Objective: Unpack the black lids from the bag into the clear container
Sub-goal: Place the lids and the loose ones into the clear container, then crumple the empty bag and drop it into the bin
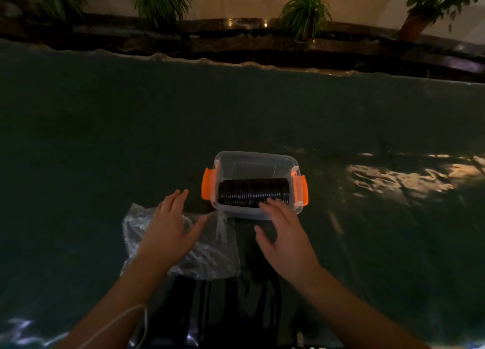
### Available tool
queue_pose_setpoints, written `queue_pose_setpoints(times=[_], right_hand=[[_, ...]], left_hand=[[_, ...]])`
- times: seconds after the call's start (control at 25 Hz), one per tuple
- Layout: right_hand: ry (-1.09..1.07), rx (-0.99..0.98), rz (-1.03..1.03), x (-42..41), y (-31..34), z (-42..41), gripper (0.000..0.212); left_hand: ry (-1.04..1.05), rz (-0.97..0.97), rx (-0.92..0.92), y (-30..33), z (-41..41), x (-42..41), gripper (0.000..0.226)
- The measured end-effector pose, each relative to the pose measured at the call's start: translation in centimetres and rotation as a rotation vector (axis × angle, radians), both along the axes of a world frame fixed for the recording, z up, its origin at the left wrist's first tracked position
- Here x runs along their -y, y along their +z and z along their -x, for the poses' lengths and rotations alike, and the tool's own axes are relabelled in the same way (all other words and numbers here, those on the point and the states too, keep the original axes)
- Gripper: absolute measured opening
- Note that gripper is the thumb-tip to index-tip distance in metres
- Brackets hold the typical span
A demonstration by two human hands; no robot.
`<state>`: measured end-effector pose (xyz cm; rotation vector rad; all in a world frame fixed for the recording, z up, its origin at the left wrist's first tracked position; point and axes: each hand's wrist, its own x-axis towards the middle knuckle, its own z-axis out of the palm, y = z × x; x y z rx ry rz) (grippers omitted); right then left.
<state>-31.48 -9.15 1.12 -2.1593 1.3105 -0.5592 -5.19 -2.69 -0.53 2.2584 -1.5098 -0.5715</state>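
Observation:
A clear container [252,159] with orange side clips stands on the dark table in front of me. Inside it a row of black lids [252,192] lies on edge, like a roll, along the near wall. My right hand [284,233] hovers over the container's near edge, fingers spread, fingertips at the lids, holding nothing. My left hand [172,225] is spread flat above a crumpled clear plastic bag [210,259] lying just left of and in front of the container. The bag's contents are too dim to make out.
The table is covered with a dark shiny sheet [105,138] that reflects light at the right. Several potted plants [304,12] stand on a dark ledge beyond the far edge. A white cord [123,319] runs along my left forearm.

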Motion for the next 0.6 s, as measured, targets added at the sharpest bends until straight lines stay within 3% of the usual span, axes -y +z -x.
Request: queue_pose_setpoints(times=[0.08, 0.24, 0.4, 0.48, 0.6], right_hand=[[0.031, 0.039, -0.005, -1.3, -0.8, -1.4, 0.037], [-0.16, -0.009, -0.443, -2.0, -3.5, -4.8, 0.032], [-0.264, -0.034, -0.665, -0.7, -6.0, -8.1, 0.038], [-0.204, -0.061, -0.666, -0.1, -6.6, -9.6, 0.026], [-0.088, -0.172, -0.556, 0.7, -6.4, -10.8, 0.015]], left_hand=[[0.043, 0.04, 0.033, -0.6, -1.3, -2.2, 0.076], [0.195, 0.072, 0.063, -2.7, -5.7, -5.3, 0.059], [0.683, -0.112, -0.426, -4.5, -10.4, -6.1, 0.056], [0.698, -0.197, -0.715, -4.8, -10.6, -6.1, 0.043], [0.675, -0.237, -0.911, -4.9, -9.9, -7.4, 0.024]])
